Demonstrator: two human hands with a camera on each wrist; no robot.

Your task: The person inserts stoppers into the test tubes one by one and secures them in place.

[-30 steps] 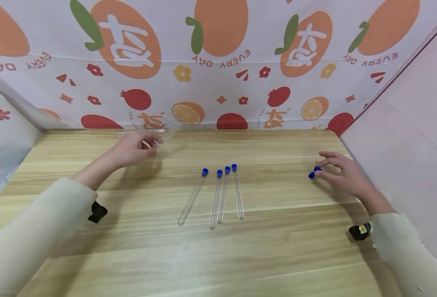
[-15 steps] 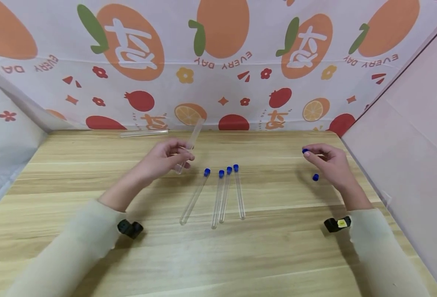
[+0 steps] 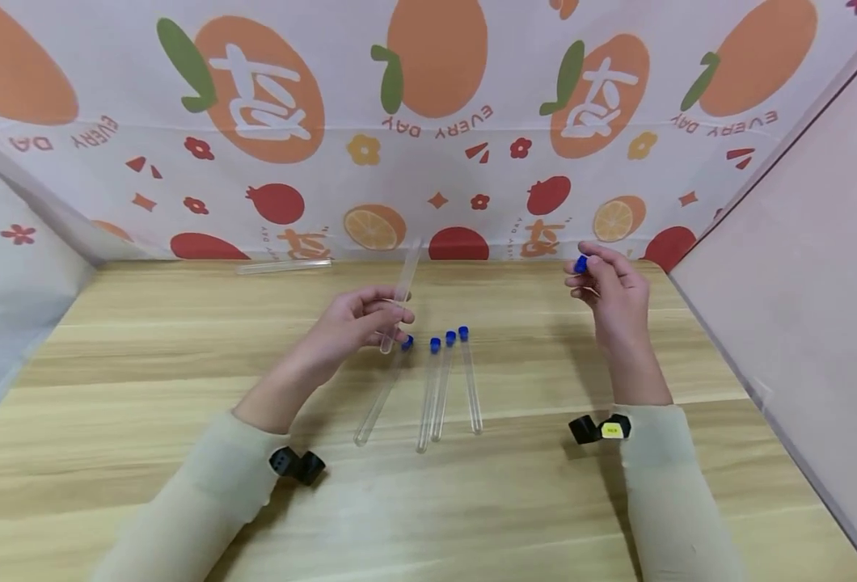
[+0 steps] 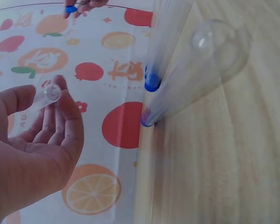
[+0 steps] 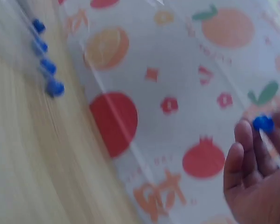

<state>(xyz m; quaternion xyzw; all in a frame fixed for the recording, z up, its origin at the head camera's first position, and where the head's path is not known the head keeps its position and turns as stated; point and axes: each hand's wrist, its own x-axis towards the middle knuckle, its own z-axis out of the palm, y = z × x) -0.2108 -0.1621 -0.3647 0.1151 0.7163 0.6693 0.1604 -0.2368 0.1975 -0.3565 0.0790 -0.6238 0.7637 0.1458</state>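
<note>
My left hand [image 3: 359, 327] holds a clear, uncapped test tube [image 3: 408, 275] above the table, tilted with its rounded end down. The left wrist view shows that tube [image 4: 47, 93] end-on between thumb and fingers. My right hand [image 3: 618, 303] pinches a small blue cap [image 3: 580, 264] between thumb and index finger, well to the right of the tube and apart from it. In the right wrist view the cap [image 5: 263, 123] sits at the fingertips. Several blue-capped test tubes [image 3: 439, 396] lie on the table between the hands, caps away from me.
Clear tubes [image 3: 283, 267] lie along the back edge of the wooden table [image 3: 428, 509], at the left. A fruit-print curtain [image 3: 436, 162] rises behind the table, and a pale side wall [image 3: 800, 242] stands at the right.
My left hand has carried the tube right and toward the middle. My right hand has picked up a blue cap, raised it and moved left; the loose cap on the table is now hidden from view.
</note>
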